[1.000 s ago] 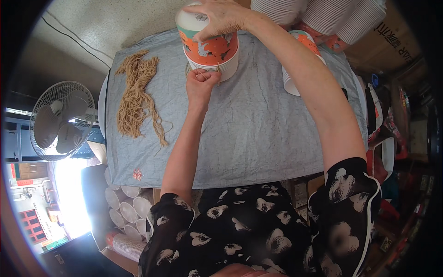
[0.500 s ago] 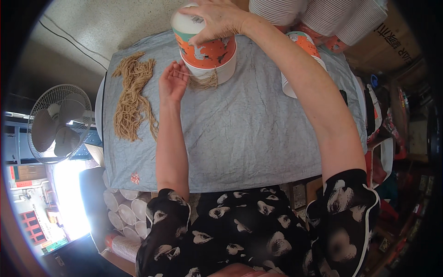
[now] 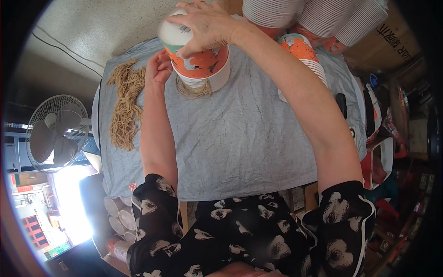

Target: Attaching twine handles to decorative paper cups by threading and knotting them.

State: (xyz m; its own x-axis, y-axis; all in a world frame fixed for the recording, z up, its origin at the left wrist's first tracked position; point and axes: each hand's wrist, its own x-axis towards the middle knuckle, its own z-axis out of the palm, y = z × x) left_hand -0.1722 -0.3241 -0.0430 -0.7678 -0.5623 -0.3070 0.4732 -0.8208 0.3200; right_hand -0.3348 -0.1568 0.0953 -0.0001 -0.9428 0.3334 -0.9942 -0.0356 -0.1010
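A nested stack of paper tubs (image 3: 201, 62), orange with a green band and white rims, is upside down on the cloth-covered table at the far middle. My right hand (image 3: 207, 28) reaches over it, gripping the top tub with spread fingers and thumb. Thin tan twine (image 3: 198, 89) hangs in loose loops and tangled ends around the near side of the white rims. My left hand (image 3: 159, 68) is at the stack's left side, its fingers curled in where the twine runs behind the tub. Beside it lies a long bundle of cut twine (image 3: 124, 106).
Another orange tub stack (image 3: 297, 46) lies to the right, partly behind my right forearm. Tall bagged stacks of white-rimmed tubs (image 3: 272, 11) and a cardboard box (image 3: 369, 46) stand behind. A dark narrow object (image 3: 341, 105) lies near the right edge. A fan (image 3: 57, 134) stands left.
My left hand has moved up and left around the stack, its fingers curling further in. The stack leans a little left in view under my right hand. The whole view has shifted slightly.
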